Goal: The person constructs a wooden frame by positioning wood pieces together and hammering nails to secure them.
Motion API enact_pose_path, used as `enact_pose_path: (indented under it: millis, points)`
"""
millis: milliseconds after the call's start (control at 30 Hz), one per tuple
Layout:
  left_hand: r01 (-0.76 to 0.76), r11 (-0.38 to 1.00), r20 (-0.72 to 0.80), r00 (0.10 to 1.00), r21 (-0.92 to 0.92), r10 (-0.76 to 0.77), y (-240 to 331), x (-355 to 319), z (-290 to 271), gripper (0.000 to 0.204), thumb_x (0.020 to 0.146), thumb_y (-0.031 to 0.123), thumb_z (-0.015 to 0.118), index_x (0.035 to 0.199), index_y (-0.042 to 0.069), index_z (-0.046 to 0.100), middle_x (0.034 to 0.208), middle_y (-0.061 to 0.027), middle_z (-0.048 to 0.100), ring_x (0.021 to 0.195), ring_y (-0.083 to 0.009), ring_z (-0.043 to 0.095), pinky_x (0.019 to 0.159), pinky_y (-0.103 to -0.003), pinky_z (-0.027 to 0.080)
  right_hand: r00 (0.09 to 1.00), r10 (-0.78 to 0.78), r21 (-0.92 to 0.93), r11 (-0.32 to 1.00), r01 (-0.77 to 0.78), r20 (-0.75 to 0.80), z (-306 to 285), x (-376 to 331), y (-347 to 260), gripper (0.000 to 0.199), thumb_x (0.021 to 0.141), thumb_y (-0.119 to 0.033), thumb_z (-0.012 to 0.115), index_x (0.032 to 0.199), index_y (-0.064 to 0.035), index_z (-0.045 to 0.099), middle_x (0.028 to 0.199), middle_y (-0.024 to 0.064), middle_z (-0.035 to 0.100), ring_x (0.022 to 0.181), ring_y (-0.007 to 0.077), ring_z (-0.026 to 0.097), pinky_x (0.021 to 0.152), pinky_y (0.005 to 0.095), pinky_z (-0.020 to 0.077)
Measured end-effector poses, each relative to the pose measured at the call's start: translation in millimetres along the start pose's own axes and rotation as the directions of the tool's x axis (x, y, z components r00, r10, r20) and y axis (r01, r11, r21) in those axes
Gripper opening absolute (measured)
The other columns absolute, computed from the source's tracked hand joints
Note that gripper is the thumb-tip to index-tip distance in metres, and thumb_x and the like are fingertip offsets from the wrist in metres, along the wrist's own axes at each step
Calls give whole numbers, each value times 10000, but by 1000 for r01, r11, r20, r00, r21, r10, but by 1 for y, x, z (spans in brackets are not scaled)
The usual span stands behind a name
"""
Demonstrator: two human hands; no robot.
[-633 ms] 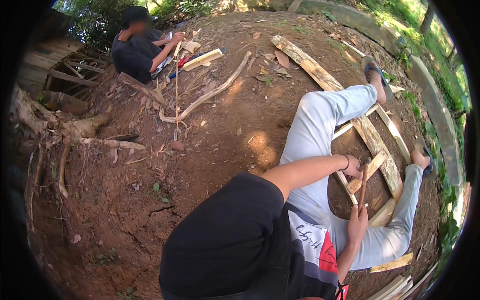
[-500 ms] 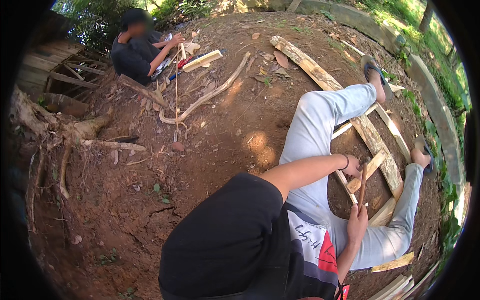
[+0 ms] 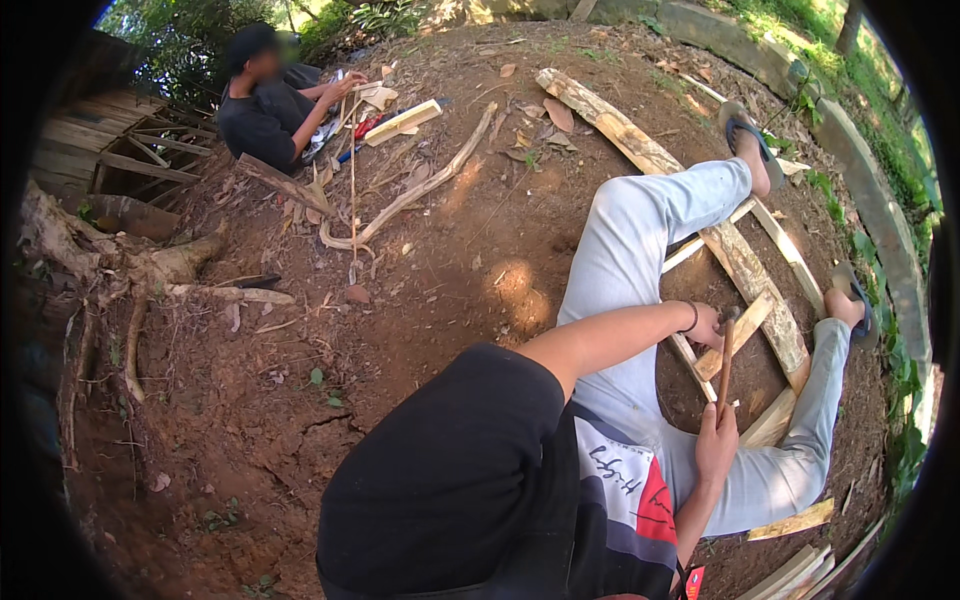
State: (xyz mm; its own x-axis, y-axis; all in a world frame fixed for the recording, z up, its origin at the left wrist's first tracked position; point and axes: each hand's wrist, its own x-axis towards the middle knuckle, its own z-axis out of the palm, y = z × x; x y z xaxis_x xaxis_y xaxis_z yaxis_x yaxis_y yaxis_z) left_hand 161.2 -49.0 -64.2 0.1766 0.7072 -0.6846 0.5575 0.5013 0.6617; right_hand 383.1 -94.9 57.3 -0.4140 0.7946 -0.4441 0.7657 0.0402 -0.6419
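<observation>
My right hand is wrapped round the wooden handle of a hammer. The hammer stands nearly upright in view, its dark head close to my left hand. With fingers bent together, my left hand rests at a short pale board; whatever it pinches is hidden. That short board lies slantwise across a frame of wooden strips between my legs. One end of it meets a long rough-barked plank, and the other is by a thin strip.
Another person sits at the far left, hands at a small piece of wood, beside a pale wooden block. A bent branch and tree roots lie on the soil. Loose boards lie at lower right; a concrete edge runs along the right.
My hands and the hammer stay almost in place, with only a slight shift. The other person's hands and the small wood piece have lowered a little.
</observation>
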Motion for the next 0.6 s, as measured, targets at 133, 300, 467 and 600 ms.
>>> enact_pose_path:
  millis: [133, 300, 467, 600]
  points:
    - [-7, 1000, -9, 1000, 5, 7, -5, 5, 3, 474, 755, 533, 634, 761, 63, 691, 732, -68, 668, 673, -210, 639, 626, -351, 482, 1000, 11, -9, 1000, -11, 16, -1, 0, -3, 287, 912, -253, 519, 933, 29, 567, 724, 214, 569, 683, 370, 576, 636, 441, 429]
    - [35, 997, 57, 998, -67, -31, -8, 10, 4, 477, 729, 509, 666, 800, 37, 674, 714, -76, 661, 657, -221, 636, 613, -347, 488, 999, -44, -100, 994, 41, -26, 5, -1, 4, 251, 907, -221, 524, 958, 21, 569, 774, 242, 594, 738, 415, 598, 647, 469, 439]
    - [82, 940, -79, 990, -330, -114, 20, -20, -10, 756, 627, 282, 814, 1247, 13, 476, 929, -144, 657, 824, -288, 645, 740, -368, 508, 997, -63, -116, 992, 57, -50, 3, -2, -3, 225, 892, -187, 537, 970, 22, 563, 794, 250, 604, 763, 433, 599, 658, 486, 441]
    - [-327, 943, -380, 882, -66, 279, 1, -2, 7, 924, 604, 147, 821, 1377, 96, 317, 1130, -190, 589, 1057, -331, 570, 904, -380, 449, 996, -84, -122, 989, 83, -1, 1, -9, -12, 234, 875, -169, 553, 993, 33, 554, 821, 244, 605, 799, 429, 594, 694, 482, 442]
